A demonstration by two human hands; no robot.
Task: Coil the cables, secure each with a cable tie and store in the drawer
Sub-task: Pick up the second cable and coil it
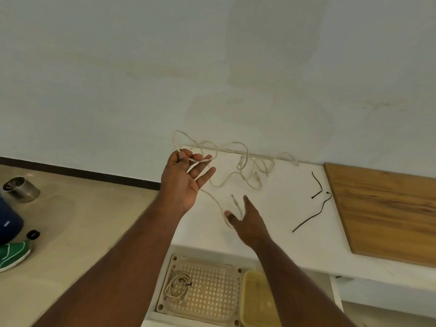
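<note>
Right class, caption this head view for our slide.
Left hand loops a tangled cream cable on the white counter; right hand guides it.

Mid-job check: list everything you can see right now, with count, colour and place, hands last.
loose cable: one or more, cream, tangled on the white counter by the wall
cable ties: two, black, on the counter, left of the board
wooden board: one, brown, right end of the counter
coiled cable: one, cream, tied black, in the open drawer
plastic box: one, yellow, in the drawer, right of the coil
metal can: one, silver, on the floor, far left
shoe: one, green, on the floor, left
left hand: holds a loop of the cable, raised
right hand: fingers spread, at the cable strand
</note>
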